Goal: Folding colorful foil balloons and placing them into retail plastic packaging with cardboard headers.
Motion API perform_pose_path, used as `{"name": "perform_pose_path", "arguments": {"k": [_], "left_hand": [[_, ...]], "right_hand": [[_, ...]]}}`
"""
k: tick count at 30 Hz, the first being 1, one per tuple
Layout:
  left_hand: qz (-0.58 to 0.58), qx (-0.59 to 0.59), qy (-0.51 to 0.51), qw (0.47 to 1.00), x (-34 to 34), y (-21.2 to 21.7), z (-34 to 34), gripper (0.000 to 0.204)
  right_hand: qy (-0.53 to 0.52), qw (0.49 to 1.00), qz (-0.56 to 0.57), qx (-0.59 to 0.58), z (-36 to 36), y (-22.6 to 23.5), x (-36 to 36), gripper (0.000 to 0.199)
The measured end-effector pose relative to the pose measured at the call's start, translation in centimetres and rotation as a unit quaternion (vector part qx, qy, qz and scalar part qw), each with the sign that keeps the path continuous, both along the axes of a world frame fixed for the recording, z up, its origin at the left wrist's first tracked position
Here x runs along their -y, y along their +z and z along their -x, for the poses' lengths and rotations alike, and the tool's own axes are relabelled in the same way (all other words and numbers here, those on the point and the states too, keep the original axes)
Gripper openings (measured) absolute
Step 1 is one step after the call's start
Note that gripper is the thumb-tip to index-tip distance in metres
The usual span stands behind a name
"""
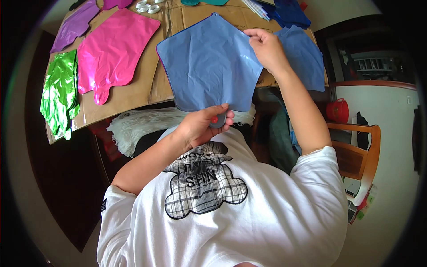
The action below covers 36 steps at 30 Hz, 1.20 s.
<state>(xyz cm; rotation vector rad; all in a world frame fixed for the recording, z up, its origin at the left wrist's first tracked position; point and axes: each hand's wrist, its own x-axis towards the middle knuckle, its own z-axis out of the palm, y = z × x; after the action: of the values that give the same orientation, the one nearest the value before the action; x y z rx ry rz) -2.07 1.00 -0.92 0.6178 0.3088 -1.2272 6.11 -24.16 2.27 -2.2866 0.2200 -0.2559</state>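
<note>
**Blue balloon in hand, flat as the rest**

I had the blue star-shaped foil balloon [209,66] lifted between my two hands, held up just above the cardboard sheet [147,89] that covered the table. My left hand [202,124] was closed around the neck at the bottom of the balloon, fingers curled tight and thumb pressed over; a small red piece showed at the neck between my fingers, though I could not tell what it was. My right hand [267,46] pinched the upper right edge of the balloon, thumb and fingertips shut on the foil, holding that point out so the sheet stayed spread.

The balloon was flat and wrinkled, with no air in it that I could see, so I judged the work on this one barely begun. The others lay deflated on the cardboard as well: a pink balloon [113,49] to the left, a green balloon [60,91] at the near left edge, a purple balloon [75,24] beyond it, and a second blue balloon [307,55] just behind my right wrist. Small white plastic rings [147,6] sat at the far edge. A bundle of white string [138,124] hung below the table edge, near my left forearm. Nothing was inflated or tied yet, so nearly all of it seemed left to do.
</note>
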Motion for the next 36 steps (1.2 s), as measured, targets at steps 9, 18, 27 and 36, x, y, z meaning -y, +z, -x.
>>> {"name": "perform_pose_path", "arguments": {"k": [9, 18, 27, 36], "left_hand": [[-0.035, -0.026, 0.043, 0.998, 0.7, 1.6, 0.0, 0.013], [-0.008, -0.090, 0.071, 0.993, 1.8, 1.3, -0.5, 0.012], [-0.046, -0.065, 0.068, 0.995, 1.6, 1.4, -0.2, 0.010], [-0.085, 0.006, 0.048, 0.995, 1.3, 2.2, -0.5, 0.009]], "right_hand": [[0.033, 0.995, -0.092, -0.008, -1.9, -0.6, 1.6, 0.026], [0.062, 0.997, -0.015, -0.040, -3.2, 1.1, 1.5, 0.026], [0.474, 0.789, 0.332, 0.207, -5.1, 9.4, -7.4, 0.038], [0.673, 0.488, 0.544, -0.114, -5.7, 9.2, -20.0, 0.012]]}}
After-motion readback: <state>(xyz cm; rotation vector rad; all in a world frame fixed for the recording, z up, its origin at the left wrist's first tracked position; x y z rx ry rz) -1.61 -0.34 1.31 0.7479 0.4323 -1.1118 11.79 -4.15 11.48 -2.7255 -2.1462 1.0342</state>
